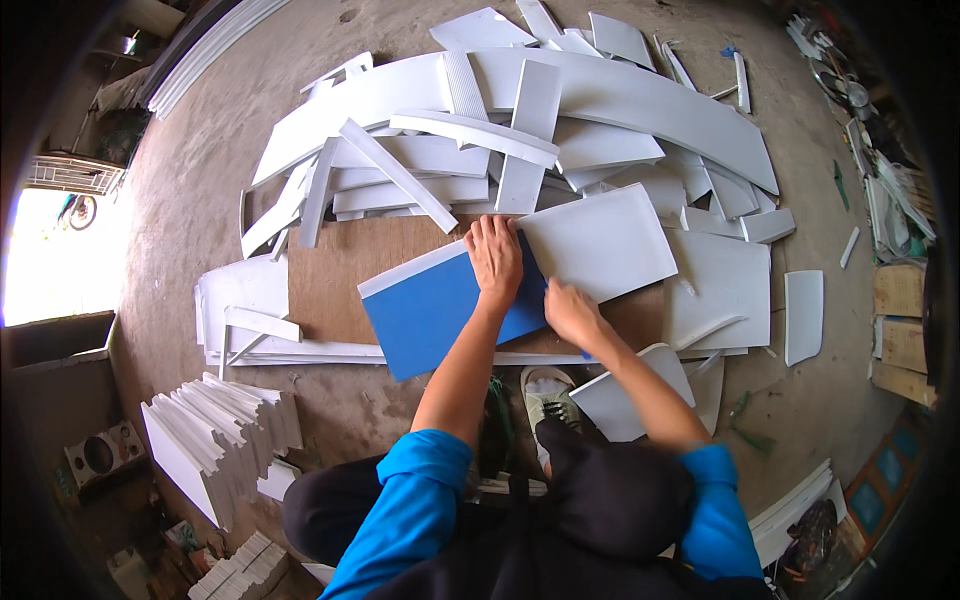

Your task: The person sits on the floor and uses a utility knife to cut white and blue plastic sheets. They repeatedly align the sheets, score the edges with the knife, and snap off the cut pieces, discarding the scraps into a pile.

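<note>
A blue rectangular sheet (425, 315) lies tilted across a white panel (605, 240); a strip of white shows along the sheet's far edge. My left hand (494, 262) presses down near the far edge of the blue sheet, its fingers stretched out and close together. At the sheet's right edge, my right hand (573, 315) is closed around a slim blue-handled tool (587, 355), mostly hidden by the fingers. I cannot make out its working end. Beneath the panel is a brown wooden board (345, 255).
White offcuts (410, 155) and a long curved white piece (640, 85) are heaped beyond the board. Stacked notched white pieces (215, 440) stand at the near left. A white panel (725, 285) lies to the right, and a loose piece (803, 317) rests on the floor.
</note>
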`<control>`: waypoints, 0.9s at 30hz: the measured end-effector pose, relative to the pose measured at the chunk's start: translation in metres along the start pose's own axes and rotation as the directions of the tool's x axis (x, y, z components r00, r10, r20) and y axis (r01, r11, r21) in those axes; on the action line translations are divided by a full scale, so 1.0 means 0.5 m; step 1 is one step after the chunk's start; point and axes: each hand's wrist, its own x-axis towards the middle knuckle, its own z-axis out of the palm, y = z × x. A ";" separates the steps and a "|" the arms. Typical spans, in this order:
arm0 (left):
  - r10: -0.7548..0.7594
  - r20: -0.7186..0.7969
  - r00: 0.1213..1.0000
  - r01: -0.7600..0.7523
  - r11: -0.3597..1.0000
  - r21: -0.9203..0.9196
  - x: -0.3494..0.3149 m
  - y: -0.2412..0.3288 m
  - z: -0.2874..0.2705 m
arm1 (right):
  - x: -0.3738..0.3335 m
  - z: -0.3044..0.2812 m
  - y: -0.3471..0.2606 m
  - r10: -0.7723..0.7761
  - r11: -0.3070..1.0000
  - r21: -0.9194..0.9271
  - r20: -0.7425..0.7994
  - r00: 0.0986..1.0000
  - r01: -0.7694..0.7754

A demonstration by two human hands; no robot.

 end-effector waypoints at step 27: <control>0.019 0.000 1.000 -0.019 0.998 -0.055 0.005 -0.012 0.007 | 0.150 -0.041 -0.051 -0.121 0.979 -0.181 -0.129 0.984 0.097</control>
